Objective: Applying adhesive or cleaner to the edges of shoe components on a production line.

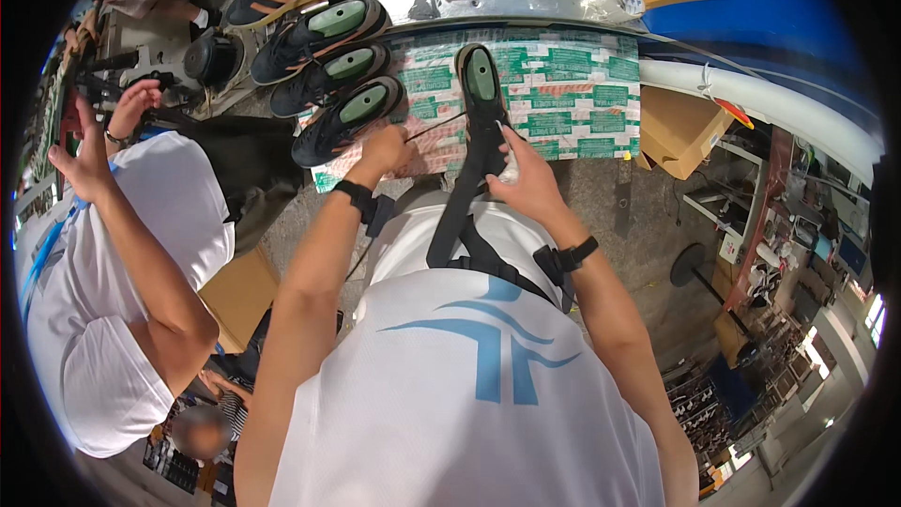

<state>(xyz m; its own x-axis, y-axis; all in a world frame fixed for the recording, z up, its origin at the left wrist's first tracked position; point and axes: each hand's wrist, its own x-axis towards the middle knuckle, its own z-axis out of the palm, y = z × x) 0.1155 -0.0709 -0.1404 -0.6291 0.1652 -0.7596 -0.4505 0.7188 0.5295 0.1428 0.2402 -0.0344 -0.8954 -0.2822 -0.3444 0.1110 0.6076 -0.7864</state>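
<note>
In front of me a black shoe [482, 127] with a green insole showing in its opening points its toe toward my body. A dark shoelace [436, 127] runs taut from it to my left hand [387, 152], whose fingers are closed on the lace. My right hand [527, 178] grips the shoe's front part from the right, thumb and fingers around its side. Something small and whitish shows between these fingers; I cannot make it out. Just left of my left hand sits another dark shoe [349, 120] with a green insole.
The shoes stand by a ledge covered in green-and-white printed tape [572, 99]. More dark shoes [324, 33] line up at the far left, beside a metal rail [422, 5]. A tape roll [621, 0] and a cardboard box [683, 131] are right. A co-worker's arm [155, 244] is close on my left.
</note>
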